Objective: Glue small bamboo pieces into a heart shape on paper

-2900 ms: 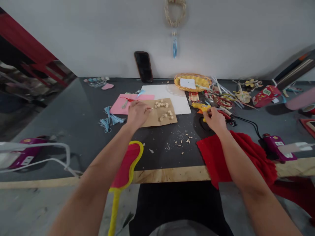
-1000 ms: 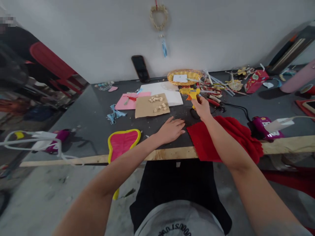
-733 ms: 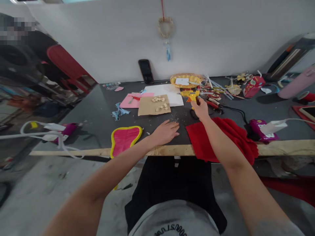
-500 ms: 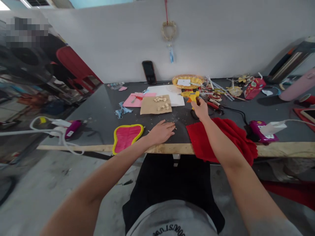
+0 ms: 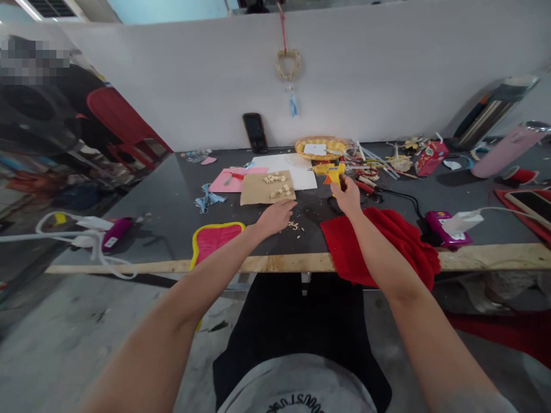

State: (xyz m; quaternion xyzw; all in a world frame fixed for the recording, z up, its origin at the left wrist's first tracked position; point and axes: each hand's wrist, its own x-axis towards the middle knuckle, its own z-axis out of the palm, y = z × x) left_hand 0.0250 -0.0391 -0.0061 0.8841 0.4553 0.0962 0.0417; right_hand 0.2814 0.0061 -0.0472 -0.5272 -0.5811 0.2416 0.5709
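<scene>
My right hand (image 5: 348, 196) is wrapped round the handle of a yellow hot glue gun (image 5: 329, 170), whose nozzle points left. My left hand (image 5: 276, 218) is at the front edge of a piece of brown cardboard (image 5: 253, 192), fingers stretched to the right and holding nothing that I can see. Two short rows of small pale beads or pieces (image 5: 280, 191) lie on the cardboard. Loose pale bits (image 5: 294, 226) are scattered on the table just right of my left hand. Pink paper (image 5: 220, 182) and white paper (image 5: 306, 182) lie under and beside the cardboard.
A red cloth (image 5: 387, 241) hangs over the front edge beneath my right forearm. A pink pad with yellow trim (image 5: 215, 240) lies left, blue tassels (image 5: 209, 198) behind it. A yellow basket (image 5: 301, 148), a phone (image 5: 255, 133) and a purple power socket (image 5: 445, 226) stand around.
My left hand has moved from the table top up to the cardboard's front edge, uncovering the pale bits. The glue gun stays in my right hand, slightly lower. The view has shifted a little.
</scene>
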